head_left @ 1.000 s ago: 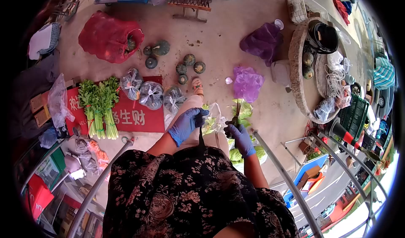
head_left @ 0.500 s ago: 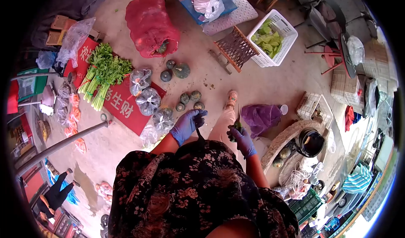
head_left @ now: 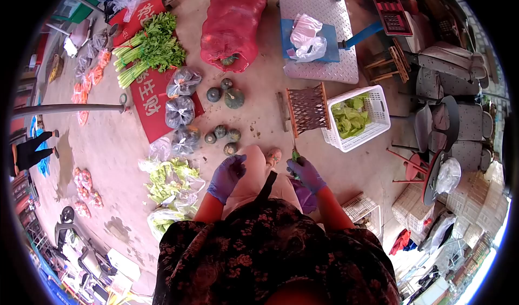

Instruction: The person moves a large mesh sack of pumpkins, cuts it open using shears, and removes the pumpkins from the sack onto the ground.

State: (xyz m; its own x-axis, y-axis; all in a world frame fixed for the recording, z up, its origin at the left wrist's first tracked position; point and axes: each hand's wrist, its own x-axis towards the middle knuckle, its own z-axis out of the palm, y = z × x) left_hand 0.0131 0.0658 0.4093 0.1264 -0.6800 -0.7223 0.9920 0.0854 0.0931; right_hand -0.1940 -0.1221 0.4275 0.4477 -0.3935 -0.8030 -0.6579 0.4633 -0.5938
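Note:
My left hand (head_left: 227, 178), in a blue glove, hangs in front of my left leg with its fingers curled; whether anything is in them is hidden. My right hand (head_left: 306, 173), gloved too, is closed around a green-handled tool (head_left: 295, 154) with a thin blade pointing away from me. Beyond my hands lie several dark green pumpkins (head_left: 234, 98) on the floor. Left of them stand dark plastic bags (head_left: 179, 112) beside a red mat (head_left: 147, 104). A white crate (head_left: 383, 109) with leafy greens (head_left: 350, 115) is ahead to the right, past a small woven stool (head_left: 307, 109).
A red mesh sack (head_left: 232, 21) and a metal platform scale (head_left: 346, 61) are at the far side. Celery bunches (head_left: 154, 48) lie at the left, loose leafy greens (head_left: 170, 180) nearer me. Chairs (head_left: 457, 83) crowd the right. A person (head_left: 32, 152) stands at far left.
The view has turned to the right, and the white crate and woven stool are now nearer. My left hand has moved slightly toward my left; my right hand still holds the tool.

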